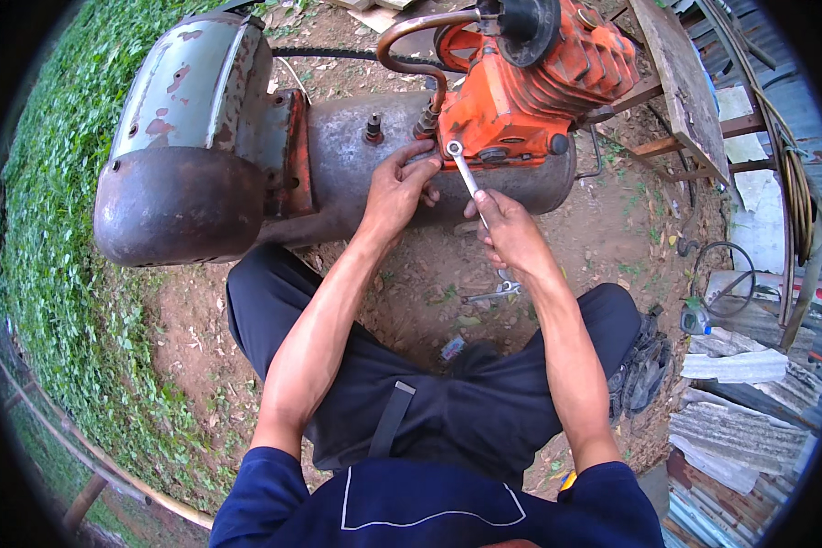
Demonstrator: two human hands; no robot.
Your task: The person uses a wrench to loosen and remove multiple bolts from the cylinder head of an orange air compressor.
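Wrench [467, 175] is at the orange compressor block [534, 96], ring end on the block's lower left corner, shaft angled down and right. Right hand [510, 228] is closed around the shaft. Left hand [400, 190] is partly curled, fingertips at the block's lower left edge beside the ring end; can't tell if it has hold of anything.

Block sits on the right part of a horizontal tank [336, 128], which rests over bare brown dirt [187, 315]. Outdoor spot: leafy green growth [50, 196] to the left, stacked corrugated sheets [740, 434] to the right. More wrenches [502, 290] lie on the dirt between the person's knees.

Materials: block is ribbed metal, orange paint scuffed and greasy. Tank is a dull grey-brown cylinder with a short threaded fitting [374, 129] standing up on top. Bent copper-coloured pipe [395, 41] loops down to the block's left side. Motor housing [178, 196] at the tank's left end is rounded, pale grey paint flaking, end cap dark and rusty. Weathered board [678, 82] leans at upper right.

Containers: small bluish bottle [694, 320] near the sheets, contents unclear. Tank is closed, inside not visible.
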